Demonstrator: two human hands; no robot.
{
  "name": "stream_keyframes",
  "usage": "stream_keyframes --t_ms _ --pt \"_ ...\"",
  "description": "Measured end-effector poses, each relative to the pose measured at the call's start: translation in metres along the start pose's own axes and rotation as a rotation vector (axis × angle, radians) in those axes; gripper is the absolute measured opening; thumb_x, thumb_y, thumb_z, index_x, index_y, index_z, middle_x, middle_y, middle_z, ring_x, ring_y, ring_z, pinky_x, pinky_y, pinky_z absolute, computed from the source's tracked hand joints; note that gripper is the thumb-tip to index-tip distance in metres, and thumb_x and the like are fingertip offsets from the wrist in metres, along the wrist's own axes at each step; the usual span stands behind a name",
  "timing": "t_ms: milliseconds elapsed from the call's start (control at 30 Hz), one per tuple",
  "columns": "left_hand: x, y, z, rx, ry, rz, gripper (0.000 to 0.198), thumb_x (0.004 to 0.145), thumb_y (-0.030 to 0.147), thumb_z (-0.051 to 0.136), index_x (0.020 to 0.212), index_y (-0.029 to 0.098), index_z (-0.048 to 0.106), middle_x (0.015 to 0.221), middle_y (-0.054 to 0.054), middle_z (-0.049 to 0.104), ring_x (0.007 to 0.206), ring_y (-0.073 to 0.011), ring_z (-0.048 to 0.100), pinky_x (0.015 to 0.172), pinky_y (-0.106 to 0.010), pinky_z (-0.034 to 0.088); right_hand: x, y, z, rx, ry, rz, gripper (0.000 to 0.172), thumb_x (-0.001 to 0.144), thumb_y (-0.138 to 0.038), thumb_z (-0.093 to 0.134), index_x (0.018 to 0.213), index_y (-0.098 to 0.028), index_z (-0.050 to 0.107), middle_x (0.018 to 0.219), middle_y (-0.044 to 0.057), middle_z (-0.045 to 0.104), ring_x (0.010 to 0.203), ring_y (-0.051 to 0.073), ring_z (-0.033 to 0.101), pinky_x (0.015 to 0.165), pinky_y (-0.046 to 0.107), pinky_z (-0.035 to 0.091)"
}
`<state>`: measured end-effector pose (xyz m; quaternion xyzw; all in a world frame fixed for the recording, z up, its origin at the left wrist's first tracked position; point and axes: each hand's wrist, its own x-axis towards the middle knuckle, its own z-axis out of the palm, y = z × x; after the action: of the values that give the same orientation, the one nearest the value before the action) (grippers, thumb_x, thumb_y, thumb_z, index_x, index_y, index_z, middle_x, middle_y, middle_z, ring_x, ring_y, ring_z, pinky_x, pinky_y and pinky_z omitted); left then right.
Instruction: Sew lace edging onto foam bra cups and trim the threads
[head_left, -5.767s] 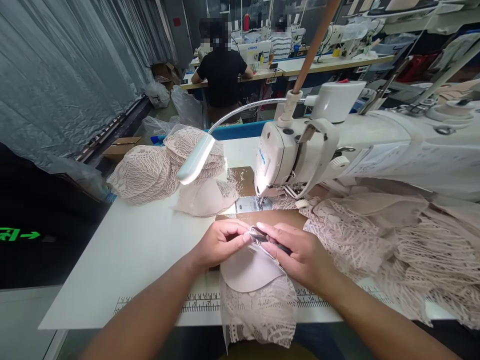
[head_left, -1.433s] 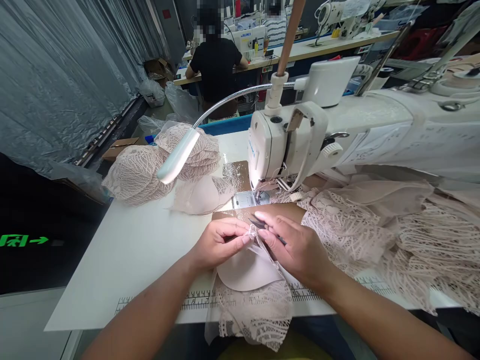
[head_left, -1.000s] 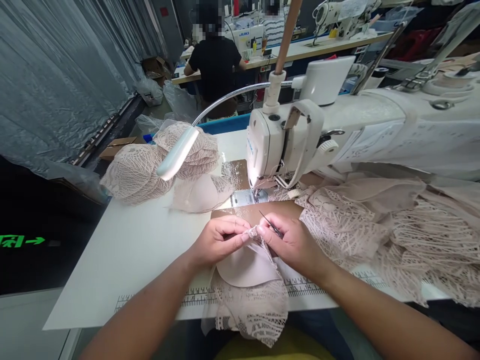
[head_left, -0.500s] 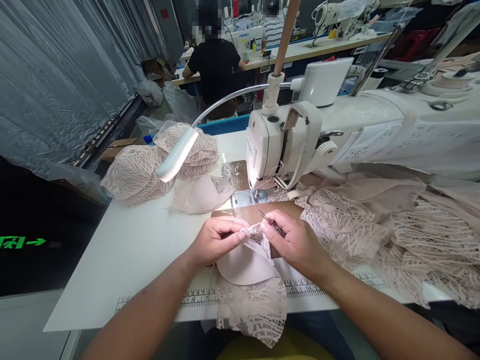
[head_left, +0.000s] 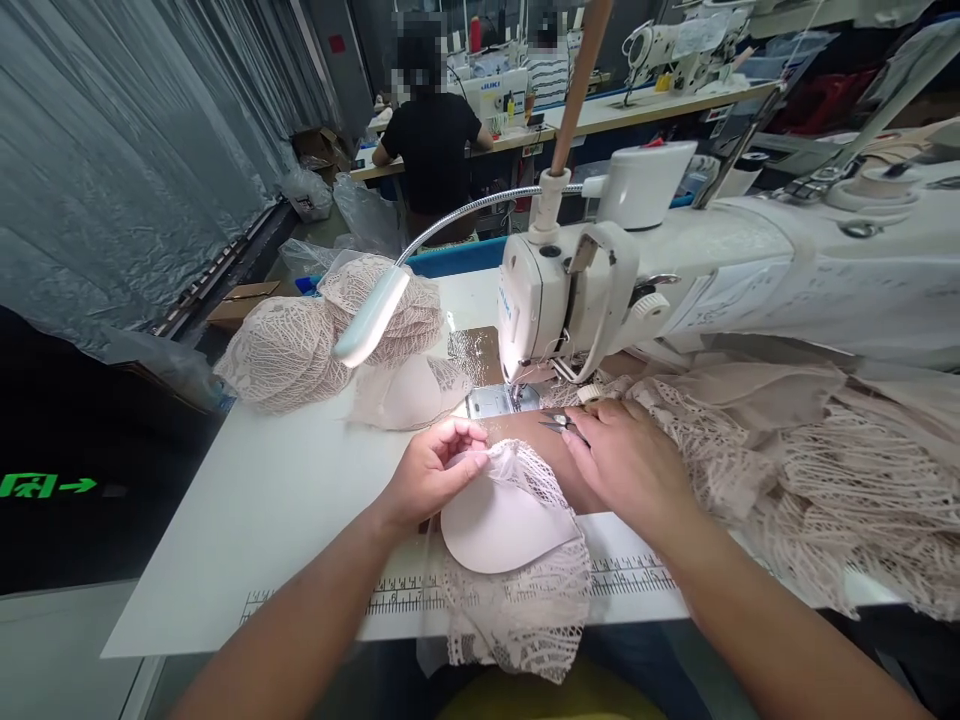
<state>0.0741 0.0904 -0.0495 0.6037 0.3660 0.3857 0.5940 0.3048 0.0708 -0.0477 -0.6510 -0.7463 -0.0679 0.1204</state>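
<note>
Carrying black snips [head_left: 559,426] rightward in right hand [head_left: 637,460] since the earlier frame, off the lace edge and out over the brown panel [head_left: 564,466]. Logging left to right: passing stacked lace cups [head_left: 277,350], then a loose cup [head_left: 405,390], on the tabletop [head_left: 315,500]. Pinching the upper edge of the padded cup [head_left: 499,525] in left hand [head_left: 435,470]; trailing its lower lace over the tabletop's front edge. Gripping snips between right thumb and fingers, blades pointing left. Passing just beside lace heap [head_left: 720,440]. Possibly risking a nick or snag, owing to bare blades near openwork; possibly dragging cup off the front on loosening the left grip. Differing from earlier: pinching lace one-handed, fanning its edge open rightward.
</note>
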Motion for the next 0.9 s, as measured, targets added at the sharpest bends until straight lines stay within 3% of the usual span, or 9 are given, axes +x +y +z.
stream_keyframes --t_ms 133,267,367,467,567,767,900 --pt "-0.001 0.001 0.001 -0.002 0.007 -0.048 0.021 0.078 0.024 0.066 0.095 0.015 0.057 0.078 -0.001 0.051 0.072 -0.0097 0.049 0.070 -0.022 0.043 -0.005 -0.006 -0.010 0.372 0.101 -0.056 0.024 0.089 -0.030 0.045 0.103 -0.019 0.062 0.103 0.009 0.064 0.097 0.024 0.057 0.081 0.036 0.046" --pt "-0.002 0.004 0.001 0.004 -0.026 -0.042 0.021 0.079 0.026 0.065 0.094 0.014 0.056 0.079 -0.001 0.050 0.072 -0.0097 0.048 0.069 -0.022 0.041 -0.008 -0.026 -0.020 0.648 -0.020 -0.130 0.038 0.080 -0.053 0.055 0.098 -0.020 0.058 0.111 0.009 0.061 0.101 0.024 0.057 0.077 0.034 0.048" --pt "-0.002 0.003 0.001 0.002 -0.042 -0.013 0.022 0.078 0.027 0.066 0.094 0.015 0.057 0.080 -0.001 0.051 0.072 -0.0101 0.048 0.068 -0.022 0.040 -0.004 -0.039 -0.018 0.680 -0.072 -0.144 0.027 0.077 -0.045 0.061 0.086 -0.019 0.061 0.116 0.011 0.058 0.108 0.026 0.054 0.083 0.037 0.046" --pt "-0.002 0.000 0.000 -0.006 -0.050 -0.007 0.022 0.078 0.027 0.066 0.094 0.015 0.057 0.078 0.000 0.049 0.071 -0.0100 0.047 0.067 -0.021 0.041 0.000 -0.041 -0.012 0.829 -0.134 -0.075 0.019 0.083 -0.030 0.052 0.070 -0.018 0.060 0.090 0.007 0.065 0.085 0.020 0.060 0.073 0.032 0.046" --pt "-0.001 -0.001 -0.001 -0.030 -0.030 0.024 0.023 0.077 0.026 0.066 0.096 0.016 0.057 0.080 0.000 0.048 0.073 -0.0103 0.048 0.071 -0.023 0.043 0.001 -0.038 -0.006 0.972 -0.236 0.008 0.020 0.081 -0.031 0.053 0.070 -0.017 0.059 0.068 0.002 0.060 0.061 0.014 0.053 0.056 0.027 0.042" --pt "0.001 0.005 -0.001 0.000 -0.097 -0.052 0.034 0.075 0.024 0.069 0.105 0.015 0.057 0.101 -0.007 0.057 0.091 -0.0158 0.054 0.082 -0.028 0.045 0.001 -0.036 -0.006 1.137 -0.320 0.058 0.022 0.076 -0.035 0.057 0.067 -0.015 0.058 0.065 0.001 0.055 0.058 0.013 0.049 0.052 0.026 0.038" --pt "0.003 0.007 0.002 0.033 -0.158 -0.118 0.028 0.074 0.032 0.070 0.091 0.012 0.061 0.085 -0.006 0.059 0.075 -0.0136 0.054 0.068 -0.025 0.043 0.001 -0.039 -0.006 1.193 -0.352 0.096 0.025 0.075 -0.038 0.060 0.067 -0.016 0.055 0.062 -0.001 0.052 0.054 0.011 0.046 0.049 0.024 0.037"
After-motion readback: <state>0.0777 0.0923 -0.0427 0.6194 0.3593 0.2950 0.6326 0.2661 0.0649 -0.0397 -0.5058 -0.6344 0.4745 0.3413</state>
